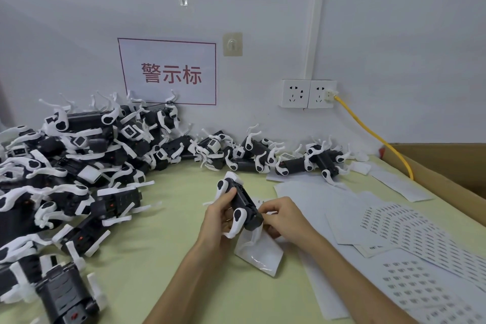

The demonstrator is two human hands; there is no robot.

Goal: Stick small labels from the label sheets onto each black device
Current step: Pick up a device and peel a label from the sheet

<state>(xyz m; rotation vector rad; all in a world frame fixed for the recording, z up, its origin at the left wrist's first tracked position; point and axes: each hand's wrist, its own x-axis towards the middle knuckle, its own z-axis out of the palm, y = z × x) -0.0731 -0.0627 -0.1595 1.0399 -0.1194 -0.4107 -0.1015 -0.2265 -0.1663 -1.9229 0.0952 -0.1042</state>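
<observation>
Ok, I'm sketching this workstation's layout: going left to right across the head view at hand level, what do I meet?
Pile of black devices → left hand → held black device → right hand → label sheets.

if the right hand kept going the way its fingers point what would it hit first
The black device: the right hand points left at its near end, seemingly touching it, with the left hand gripping it just beyond.
</observation>
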